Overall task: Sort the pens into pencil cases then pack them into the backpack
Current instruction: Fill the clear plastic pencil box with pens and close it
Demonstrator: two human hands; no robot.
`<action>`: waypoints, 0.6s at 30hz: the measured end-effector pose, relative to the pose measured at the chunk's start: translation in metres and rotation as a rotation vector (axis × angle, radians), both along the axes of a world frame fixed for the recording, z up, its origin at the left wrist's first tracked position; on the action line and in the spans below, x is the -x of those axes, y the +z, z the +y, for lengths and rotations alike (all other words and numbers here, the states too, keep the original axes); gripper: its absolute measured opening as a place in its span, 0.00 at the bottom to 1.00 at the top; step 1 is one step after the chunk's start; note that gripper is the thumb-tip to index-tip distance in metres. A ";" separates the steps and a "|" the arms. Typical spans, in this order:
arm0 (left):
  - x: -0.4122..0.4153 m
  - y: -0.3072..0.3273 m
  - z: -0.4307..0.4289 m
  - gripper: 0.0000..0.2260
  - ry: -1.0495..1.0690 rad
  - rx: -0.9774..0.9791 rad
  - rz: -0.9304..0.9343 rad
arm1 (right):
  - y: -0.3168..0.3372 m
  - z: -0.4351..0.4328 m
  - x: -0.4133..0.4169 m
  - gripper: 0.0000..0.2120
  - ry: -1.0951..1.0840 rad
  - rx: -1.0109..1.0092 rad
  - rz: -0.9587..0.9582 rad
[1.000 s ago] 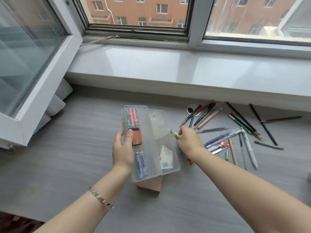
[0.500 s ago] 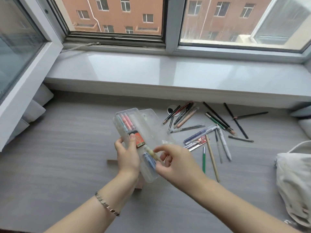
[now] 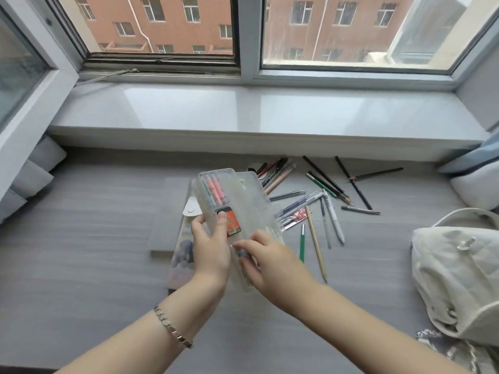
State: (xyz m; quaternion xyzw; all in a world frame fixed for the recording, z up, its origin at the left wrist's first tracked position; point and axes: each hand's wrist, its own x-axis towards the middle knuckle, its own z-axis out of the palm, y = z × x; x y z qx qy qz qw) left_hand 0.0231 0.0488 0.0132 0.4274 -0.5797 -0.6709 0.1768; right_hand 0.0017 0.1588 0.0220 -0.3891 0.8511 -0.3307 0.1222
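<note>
I am sitting in what looks like a room of a flat, upstairs in a residential block. I am facing a wide window [image 3: 351, 33] with white frames, and across the way a brick apartment building [image 3: 189, 20] with rows of small windows is showing at my own height. A glossy white windowsill [image 3: 256, 109] is running along above the grey wood-grain surface [image 3: 81, 252] I am working on. Pale cushions [image 3: 40, 168] are lying at the left edge, and a cream cloth backpack [image 3: 456, 268] is resting at the right.
</note>
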 end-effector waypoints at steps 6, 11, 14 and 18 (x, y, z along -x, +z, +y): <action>0.005 0.000 -0.002 0.08 -0.048 0.039 -0.023 | -0.008 0.025 0.031 0.09 -0.183 0.155 -0.064; 0.019 -0.003 -0.011 0.14 -0.062 0.034 -0.031 | -0.055 0.072 0.098 0.10 -0.667 -0.231 -0.180; 0.026 -0.005 -0.013 0.14 -0.088 0.050 -0.047 | -0.073 0.092 0.123 0.12 -0.743 -0.420 -0.212; 0.030 -0.007 -0.011 0.13 -0.122 0.044 -0.053 | -0.081 0.094 0.138 0.10 -0.748 -0.488 -0.302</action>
